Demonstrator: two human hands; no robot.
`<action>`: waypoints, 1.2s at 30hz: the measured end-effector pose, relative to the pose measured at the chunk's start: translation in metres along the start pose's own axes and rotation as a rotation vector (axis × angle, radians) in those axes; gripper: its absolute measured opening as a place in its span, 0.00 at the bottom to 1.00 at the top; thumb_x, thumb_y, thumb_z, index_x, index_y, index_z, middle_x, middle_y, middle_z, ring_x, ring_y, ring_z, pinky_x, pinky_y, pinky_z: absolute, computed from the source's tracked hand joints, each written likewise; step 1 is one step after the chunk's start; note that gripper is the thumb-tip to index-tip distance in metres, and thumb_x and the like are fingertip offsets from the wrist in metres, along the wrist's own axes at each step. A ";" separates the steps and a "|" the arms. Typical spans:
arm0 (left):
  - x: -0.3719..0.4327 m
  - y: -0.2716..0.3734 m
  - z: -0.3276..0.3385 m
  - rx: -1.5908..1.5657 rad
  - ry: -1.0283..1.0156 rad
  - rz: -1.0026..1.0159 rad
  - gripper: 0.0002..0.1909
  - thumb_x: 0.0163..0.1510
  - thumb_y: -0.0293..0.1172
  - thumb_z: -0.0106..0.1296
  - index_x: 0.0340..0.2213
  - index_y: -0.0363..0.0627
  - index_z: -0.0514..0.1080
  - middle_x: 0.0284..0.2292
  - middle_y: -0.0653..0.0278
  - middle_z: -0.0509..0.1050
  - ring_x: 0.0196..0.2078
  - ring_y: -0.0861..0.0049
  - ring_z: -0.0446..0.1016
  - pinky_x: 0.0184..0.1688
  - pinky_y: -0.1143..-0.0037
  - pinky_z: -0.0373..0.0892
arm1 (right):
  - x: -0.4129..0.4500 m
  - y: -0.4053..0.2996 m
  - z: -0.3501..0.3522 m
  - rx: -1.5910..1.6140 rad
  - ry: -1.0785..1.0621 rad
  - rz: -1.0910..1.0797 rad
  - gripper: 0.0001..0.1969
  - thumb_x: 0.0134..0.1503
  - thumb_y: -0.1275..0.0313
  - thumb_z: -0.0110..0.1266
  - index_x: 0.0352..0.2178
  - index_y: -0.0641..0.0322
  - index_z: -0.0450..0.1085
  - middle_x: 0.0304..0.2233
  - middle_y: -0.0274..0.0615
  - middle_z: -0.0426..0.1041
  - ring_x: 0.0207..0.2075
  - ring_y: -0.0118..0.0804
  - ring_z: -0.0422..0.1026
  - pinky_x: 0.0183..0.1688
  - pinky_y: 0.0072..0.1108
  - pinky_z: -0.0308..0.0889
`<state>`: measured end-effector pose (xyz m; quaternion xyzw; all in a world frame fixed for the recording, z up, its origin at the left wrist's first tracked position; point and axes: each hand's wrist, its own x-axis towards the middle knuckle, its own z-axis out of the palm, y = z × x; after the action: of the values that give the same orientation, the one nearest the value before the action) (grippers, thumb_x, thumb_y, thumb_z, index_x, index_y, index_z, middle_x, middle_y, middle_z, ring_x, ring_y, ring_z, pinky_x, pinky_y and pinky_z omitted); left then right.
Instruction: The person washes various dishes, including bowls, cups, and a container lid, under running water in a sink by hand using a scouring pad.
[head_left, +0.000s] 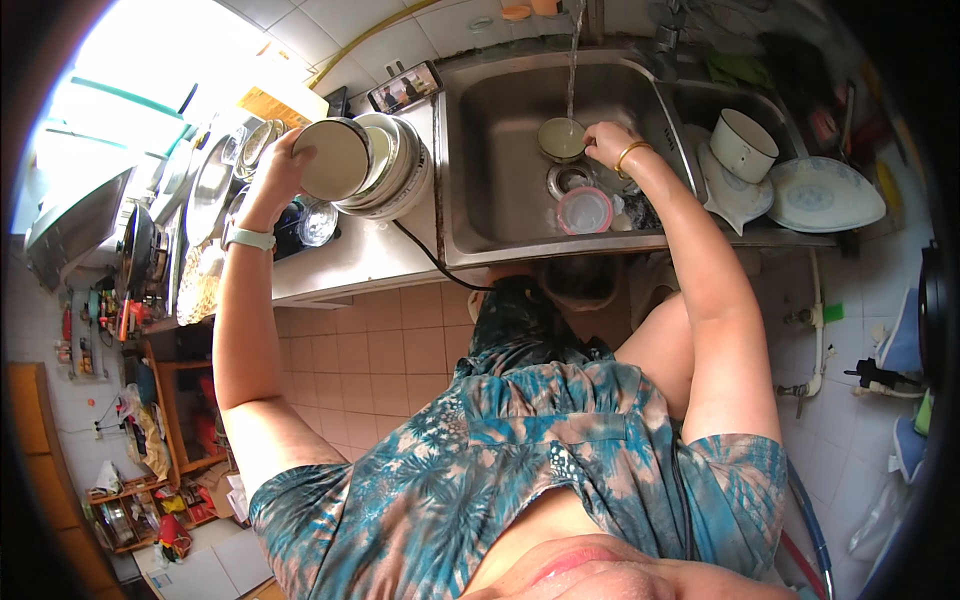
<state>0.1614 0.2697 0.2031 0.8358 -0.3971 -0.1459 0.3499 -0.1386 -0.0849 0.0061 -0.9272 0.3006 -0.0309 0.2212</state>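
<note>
Above the counter, my left hand (281, 172) grips a white bowl (334, 160) by its side, beside a stack of plates and bowls (409, 169). Over the large steel sink basin (495, 120), my right hand (611, 144) holds a small bowl (561, 138) by its rim. A stream of water (574, 67) runs down into that small bowl. Below it in the basin are the drain strainer (568, 180) and a pink-rimmed container (584, 211). Some dark scraps (641, 211) lie beside the container.
A white enamel pot (742, 146) and white dishes (825, 195) stand around the smaller basin at right. A phone (406, 87) leans behind the counter. A black cable (431, 259) hangs over the front edge. Pans and a range hood (79, 225) are at far left.
</note>
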 end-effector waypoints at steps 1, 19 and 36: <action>-0.002 0.002 0.001 -0.002 0.001 -0.004 0.13 0.56 0.27 0.44 0.43 0.39 0.68 0.32 0.60 0.73 0.27 0.78 0.74 0.22 0.78 0.73 | 0.002 -0.003 -0.001 -0.029 -0.029 0.000 0.14 0.50 0.68 0.56 0.40 0.58 0.74 0.39 0.46 0.76 0.44 0.45 0.73 0.47 0.30 0.67; -0.010 -0.009 0.024 0.403 0.169 0.097 0.12 0.52 0.37 0.54 0.31 0.40 0.73 0.19 0.62 0.70 0.20 0.77 0.68 0.27 0.76 0.65 | 0.036 0.019 0.041 -0.414 -0.288 -0.119 0.18 0.51 0.72 0.51 0.45 0.52 0.72 0.47 0.47 0.71 0.50 0.48 0.70 0.51 0.32 0.66; -0.056 0.050 0.044 0.611 0.494 0.241 0.16 0.59 0.45 0.46 0.39 0.47 0.70 0.24 0.63 0.75 0.26 0.70 0.75 0.28 0.71 0.68 | 0.028 0.016 0.045 -0.337 -0.119 -0.269 0.12 0.53 0.67 0.51 0.36 0.60 0.73 0.35 0.52 0.75 0.40 0.53 0.73 0.42 0.36 0.68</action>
<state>0.0741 0.2702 0.2044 0.8586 -0.4212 0.2259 0.1852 -0.1160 -0.0945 -0.0431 -0.9830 0.1617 0.0452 0.0742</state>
